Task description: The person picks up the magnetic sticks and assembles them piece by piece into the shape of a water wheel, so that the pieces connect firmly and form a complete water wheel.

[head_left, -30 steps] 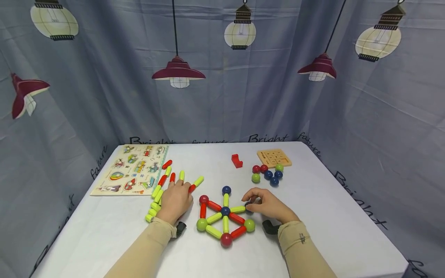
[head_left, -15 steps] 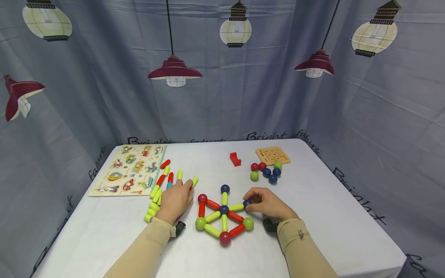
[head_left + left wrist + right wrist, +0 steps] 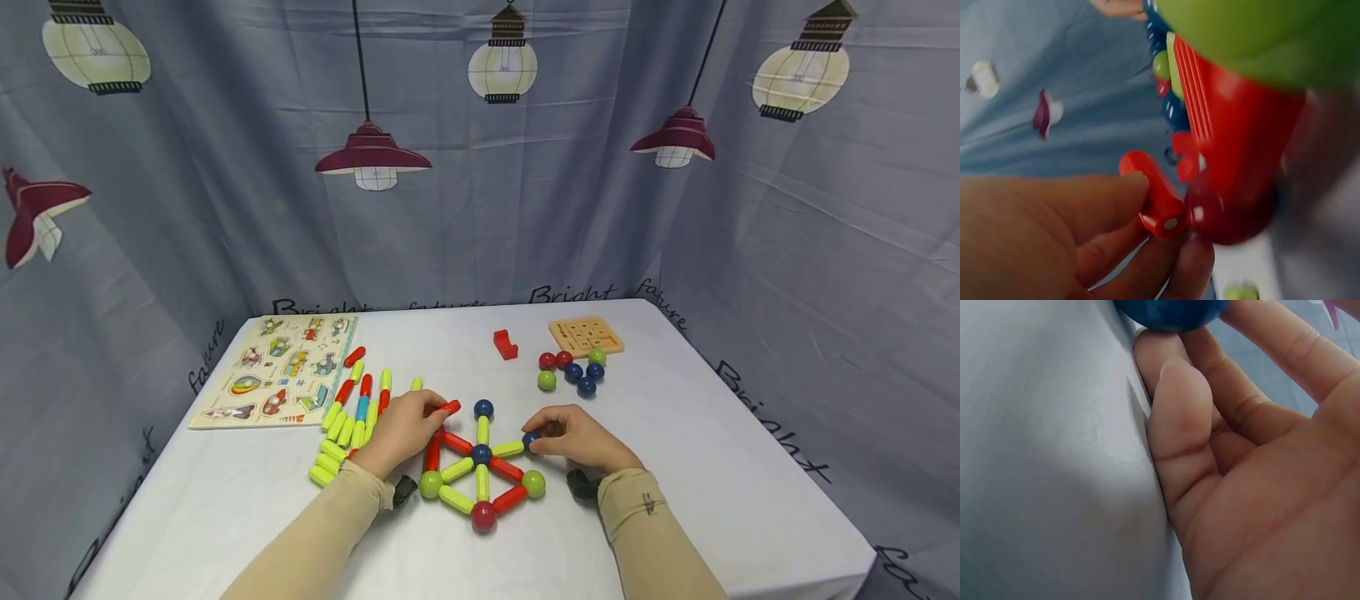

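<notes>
My left hand [image 3: 405,425] pinches a red magnetic rod [image 3: 1154,194] between thumb and fingers, close beside the dark red ball [image 3: 1229,209] at the structure's upper left corner. On the table lies a wheel of rods and balls, with a blue ball [image 3: 482,454] at its hub. Another blue ball [image 3: 483,408] tops the upper yellow-green spoke. At the right spoke's end, my right hand [image 3: 577,437] holds a blue ball [image 3: 1172,312] with thumb and fingers. Green balls [image 3: 533,483] and a red ball [image 3: 483,517] form the lower corners.
Several yellow-green, red and blue rods [image 3: 362,408] lie left of my left hand. A picture puzzle board [image 3: 255,408] is at the far left. Loose balls [image 3: 573,372], a wooden board [image 3: 587,335] and a red block [image 3: 505,344] sit toward the back.
My left hand has picked a red rod from the pile and carried it right, to the structure's upper left corner. My right hand stays at the blue ball on the right spoke.
</notes>
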Motion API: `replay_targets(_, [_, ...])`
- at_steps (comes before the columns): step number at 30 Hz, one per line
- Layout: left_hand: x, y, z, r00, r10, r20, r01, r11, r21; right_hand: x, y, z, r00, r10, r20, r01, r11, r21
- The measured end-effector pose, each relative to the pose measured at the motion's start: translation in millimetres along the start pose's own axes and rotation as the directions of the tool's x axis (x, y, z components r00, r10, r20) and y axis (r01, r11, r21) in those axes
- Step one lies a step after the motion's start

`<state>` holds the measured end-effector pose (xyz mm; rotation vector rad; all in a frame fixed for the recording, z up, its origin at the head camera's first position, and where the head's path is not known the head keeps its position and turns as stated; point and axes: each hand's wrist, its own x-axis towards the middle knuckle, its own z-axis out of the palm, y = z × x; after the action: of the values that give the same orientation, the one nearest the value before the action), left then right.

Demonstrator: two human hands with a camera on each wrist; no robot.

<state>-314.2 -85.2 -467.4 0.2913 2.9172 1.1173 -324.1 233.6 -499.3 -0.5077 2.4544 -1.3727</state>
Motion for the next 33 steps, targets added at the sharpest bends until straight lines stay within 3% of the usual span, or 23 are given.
replay_targets(2, [4.8, 7.0, 1.7, 1.0, -0.008, 0.03, 0.009, 1.0, -0.018, -0.6, -0.7, 0.6, 1.0, 0.003, -0.006, -0.003, 1.0, 0.006])
replay_targets(7, [12.7, 14.6, 3.3, 0.997, -0.037, 0.065, 0.034, 0.999, 0.039, -2.2, -2.0, 2.0, 1.0, 0.012, -0.01, -0.012, 1.0, 0.022])
replay_targets(14, [12.9, 13.5, 7.3, 0.984, 0.038, 0.175, -0.056, 0.994, 0.096, -1.6, -0.9, 1.4, 1.0, -0.006, -0.014, 0.006, 1.0, 0.01])
replay_targets(25, [17.5, 13.9, 8.1, 0.983, 0.081, 0.166, -0.117, 0.97, 0.215, -2.0, 0.7, 5.6, 0.999, -0.01, -0.04, 0.01, 1.0, 0.003])
replay_targets(28, [18.1, 16.1, 4.6, 0.972, 0.104, 0.213, -0.155, 0.959, 0.236, -1.6, 0.3, 6.3, 0.999, -0.008, -0.035, 0.008, 1.0, -0.003])
replay_targets(33, [28.9, 25.1, -0.9, 0.937, 0.129, 0.323, -0.229, 0.927, 0.296, -1.5, -0.1, 4.0, 0.999, -0.013, -0.032, 0.013, 1.0, -0.001])
